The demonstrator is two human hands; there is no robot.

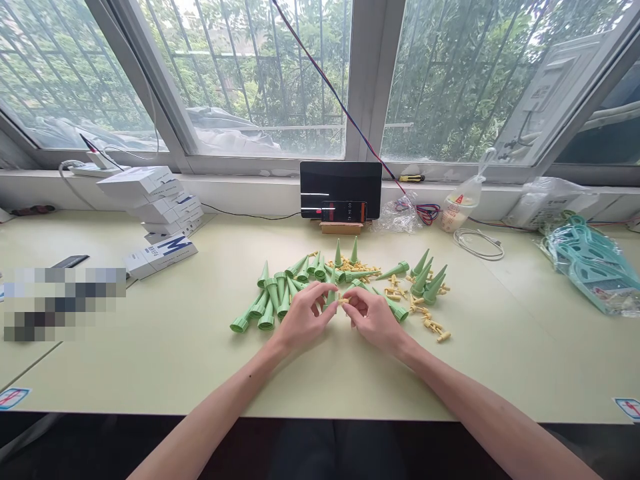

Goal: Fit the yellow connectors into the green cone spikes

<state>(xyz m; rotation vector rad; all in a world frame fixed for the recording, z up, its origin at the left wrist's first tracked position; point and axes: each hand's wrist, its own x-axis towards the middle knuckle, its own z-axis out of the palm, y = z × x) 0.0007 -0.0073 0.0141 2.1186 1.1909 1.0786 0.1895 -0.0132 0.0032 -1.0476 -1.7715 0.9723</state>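
Observation:
My left hand (307, 312) is closed on a green plant watering spike (333, 292), its narrow tip pointing up. Fingers of my right hand (373, 317) pinch a small yellow valve (343, 301) close beside that spike; whether the two touch, I cannot tell. To the left of my hands lies a heap of green spikes (270, 293) with ribbed caps, most of them tilted or lying down. Loose yellow valves (437, 328) are scattered on the right, near several upright spikes (423, 277). More yellow valves (357, 267) form a pile behind my hands.
A black screen (340, 183) with a phone (345, 211) in front stands at the back. White boxes (160, 200) are stacked at the left. On the right are a bagged cup (456, 212), a coiled white cable (479, 244) and bagged teal plastic parts (595, 263).

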